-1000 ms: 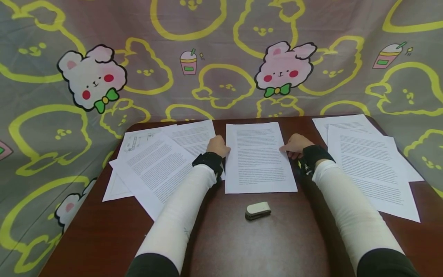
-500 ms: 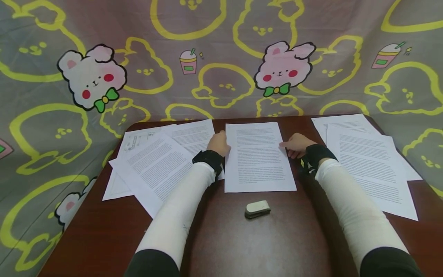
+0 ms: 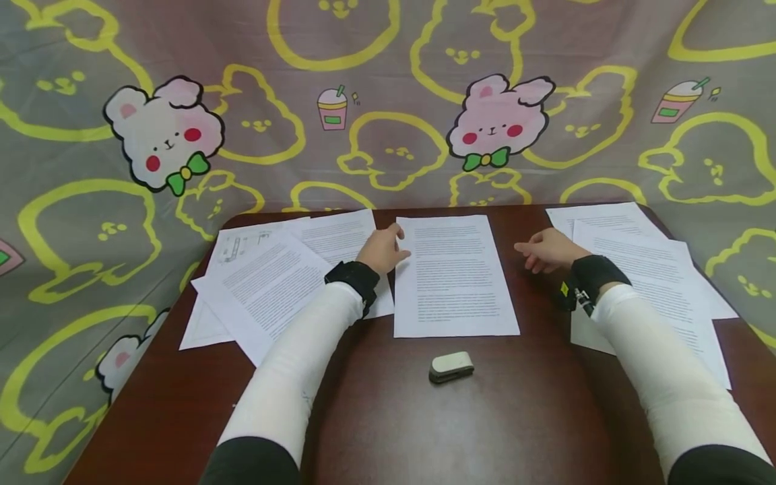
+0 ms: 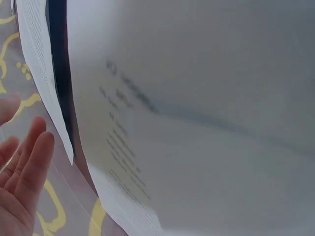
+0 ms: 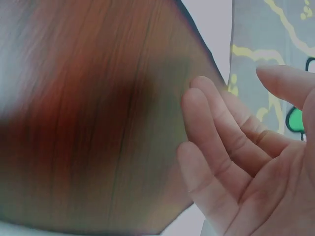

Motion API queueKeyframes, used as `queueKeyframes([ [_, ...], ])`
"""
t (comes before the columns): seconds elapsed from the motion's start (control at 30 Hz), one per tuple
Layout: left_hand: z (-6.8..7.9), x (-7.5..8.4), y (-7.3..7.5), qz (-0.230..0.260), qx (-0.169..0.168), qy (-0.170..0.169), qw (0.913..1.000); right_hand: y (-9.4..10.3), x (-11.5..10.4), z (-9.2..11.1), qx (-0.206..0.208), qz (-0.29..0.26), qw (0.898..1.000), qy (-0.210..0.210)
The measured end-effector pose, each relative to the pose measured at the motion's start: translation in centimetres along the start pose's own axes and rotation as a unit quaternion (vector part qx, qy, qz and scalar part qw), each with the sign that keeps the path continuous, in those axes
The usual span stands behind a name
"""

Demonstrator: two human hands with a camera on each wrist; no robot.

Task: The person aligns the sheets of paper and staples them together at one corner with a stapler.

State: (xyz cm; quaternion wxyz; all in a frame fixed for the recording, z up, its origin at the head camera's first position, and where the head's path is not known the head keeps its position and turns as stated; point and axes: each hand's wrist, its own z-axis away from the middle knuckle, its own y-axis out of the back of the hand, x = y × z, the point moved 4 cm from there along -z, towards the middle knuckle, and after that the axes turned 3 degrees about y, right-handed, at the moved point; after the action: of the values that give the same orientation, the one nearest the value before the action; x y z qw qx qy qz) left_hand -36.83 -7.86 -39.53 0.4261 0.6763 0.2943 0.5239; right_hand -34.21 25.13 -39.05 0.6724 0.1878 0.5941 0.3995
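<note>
1. White printed sheet (image 3: pixel 457 276) lies on the brown table (image 3: pixel 485 417), between left papers (image 3: pixel 261 289) and right papers (image 3: pixel 642 283).
2. Left hand (image 3: pixel 378 250), loosely spread, holding nothing, overlaps the sheet's left edge; whether touching, I cannot tell.
3. Right hand (image 3: pixel 552 249), loose, holding nothing, hovers right of the sheet, apart from it.
4. Small pale-topped object (image 3: pixel 451 365) lies nearer the person.

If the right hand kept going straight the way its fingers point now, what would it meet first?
Probably the right edge of the middle sheet, across a strip of bare table. How high the right hand is above the table is unclear, so it might pass over the sheet.
</note>
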Motion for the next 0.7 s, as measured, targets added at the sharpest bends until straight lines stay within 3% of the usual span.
queueKeyframes([
  [0.43, 1.3, 2.7, -0.8, 0.022, -0.022, -0.036, 0.9989, 4.2, 3.2, 4.7, 0.027, 0.053, 0.998, 0.006],
  [0.7, 1.7, 3.2, -0.7, 0.057, -0.027, -0.031, 0.9976, 5.6, 5.8, 8.5, 0.045, 0.102, 0.994, -0.015],
])
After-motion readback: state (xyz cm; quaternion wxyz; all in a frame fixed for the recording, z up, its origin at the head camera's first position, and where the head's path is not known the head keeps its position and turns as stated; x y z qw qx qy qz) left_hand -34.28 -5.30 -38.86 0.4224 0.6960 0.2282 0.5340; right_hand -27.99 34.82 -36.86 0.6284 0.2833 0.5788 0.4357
